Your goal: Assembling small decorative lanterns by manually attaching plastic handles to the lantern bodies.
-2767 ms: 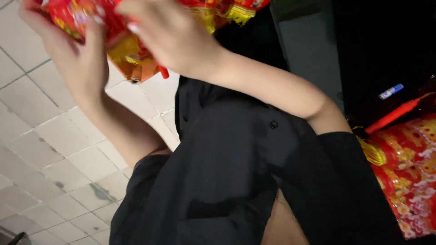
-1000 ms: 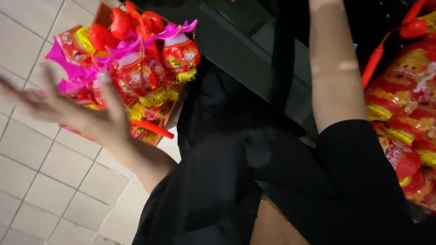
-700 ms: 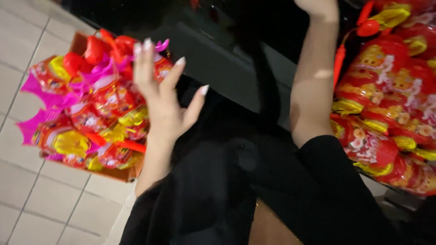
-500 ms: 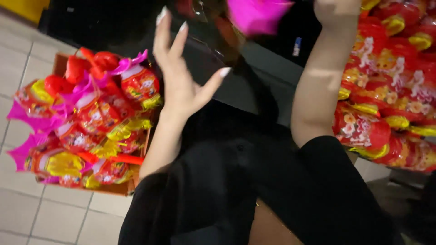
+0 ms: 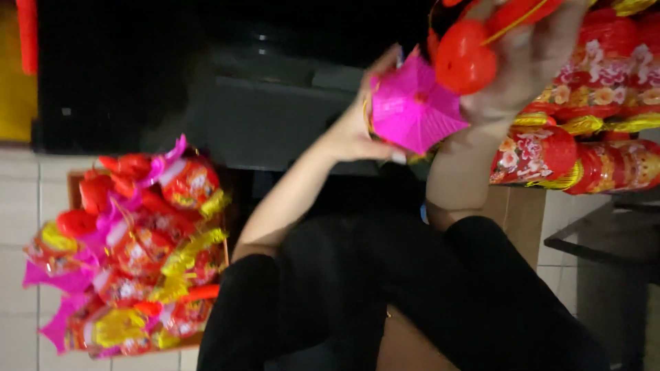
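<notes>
In the upper right of the frame, both hands now meet on one pink and red lantern (image 5: 421,103), where half a second ago the left hand was spread open in mid-air and held nothing. The left hand (image 5: 357,130), forearm raised from the lower centre, cups the pink pleated side with fingers curled around it. The right hand (image 5: 529,55) reaches up at the top edge, fingers pinching what seems to be the red heart-shaped piece (image 5: 466,58), though blur hides the fingertips. Red and gold lanterns (image 5: 584,137) crowd just behind. A cardboard box of lanterns (image 5: 130,254) sits at lower left on the tiled floor (image 5: 20,192).
</notes>
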